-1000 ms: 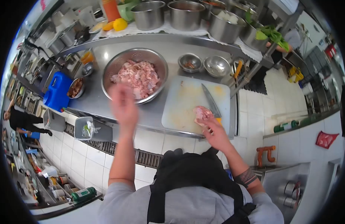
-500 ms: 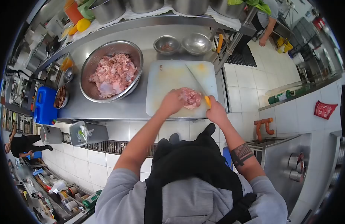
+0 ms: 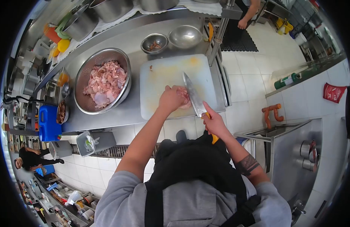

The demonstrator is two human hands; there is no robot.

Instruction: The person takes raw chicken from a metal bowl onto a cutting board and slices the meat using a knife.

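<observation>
My left hand [image 3: 171,99] is closed on a piece of raw meat [image 3: 184,97] that lies on the white cutting board [image 3: 163,79]. In my right hand [image 3: 214,123] is a knife [image 3: 193,92] with a yellow handle. Its blade points away from me, over the right side of the meat. To the left of the board stands a large metal bowl [image 3: 80,90] with many pieces of raw meat [image 3: 105,83]. Behind the board are a small metal bowl [image 3: 144,46] with some scraps and another metal bowl [image 3: 185,36].
A blue jug [image 3: 50,123] stands at the counter's left end. Grey bins [image 3: 101,141] are below the front edge. A shelf [image 3: 144,17] with pots crosses the back. One person [image 3: 31,159] is at far left; another person's arm [image 3: 250,13] shows at top right.
My right hand has lifted the knife from the board and turned its blade beside the meat. My left hand stays at the meat. The view has shifted; earlier my left hand was near the large bowl.
</observation>
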